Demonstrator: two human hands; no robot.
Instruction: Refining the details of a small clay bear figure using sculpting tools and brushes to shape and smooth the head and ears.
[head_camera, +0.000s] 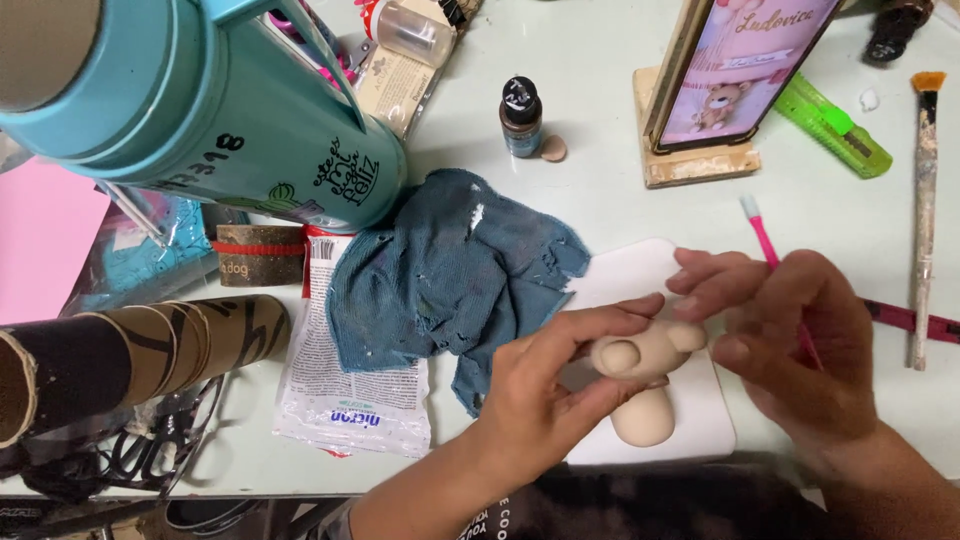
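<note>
**Holding a little clay figure over the white mat**

Holding is really the whole story in this shot. The left hand (545, 385) has its fingers and thumb curled around a beige clay figure (640, 360), pinching it from the near-left side. The figure sits just above a white work mat (700, 420) at the front edge of the pale table (600, 80). Its long axis runs roughly side to side, tilted a bit, with a round knob facing toward the camera and a small ear-like bump at the far right end, pointing at the other hand. A second rounded clay lump (643, 418) sits right under it; can't tell if the two are joined or only touching.

The right hand (790, 340) is closed in a pinch around a thin pink tool (762, 235), white tip sticking up and away from the body. Its fingertips are touching or almost touching the right end of the figure.

Stuff around: a crumpled blue cloth (450, 270) just left of the mat, a plastic packet (350, 390) beside it, a big teal flask (210, 100) lying top left, a small paint bottle (521, 115), a green utility knife (832, 125), and a long paintbrush (925, 220) far right.
</note>
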